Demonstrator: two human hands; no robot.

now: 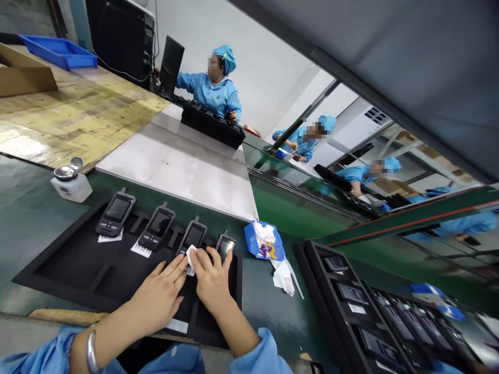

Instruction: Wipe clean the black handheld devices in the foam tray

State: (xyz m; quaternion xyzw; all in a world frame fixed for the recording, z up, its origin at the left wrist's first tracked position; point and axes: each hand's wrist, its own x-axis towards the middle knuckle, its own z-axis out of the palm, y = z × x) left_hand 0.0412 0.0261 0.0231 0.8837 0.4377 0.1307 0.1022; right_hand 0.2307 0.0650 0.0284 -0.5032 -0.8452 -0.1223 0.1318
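Observation:
A black foam tray (74, 265) lies before me with a row of black handheld radios, each with a small screen and stub antenna. The third radio (195, 232) has my left hand (159, 293) at its lower end, the fingers stretched out side by side. My right hand (210, 278) presses a small white wipe (190, 255) against the lower part of the same radio. Its other fingers reach over the fourth radio (226, 243), partly hiding it. Farther left are another radio (157, 227) and the leftmost radio (116, 213), with printed white labels showing beneath them.
A white dispenser bottle (72, 184) with its metal lid up stands behind the tray. To the right are a blue box (255, 241) of wipes and crumpled white tissue (283, 278). More foam trays (323, 306) hold radios at far right. Co-workers in blue sit beyond a white board (179, 161).

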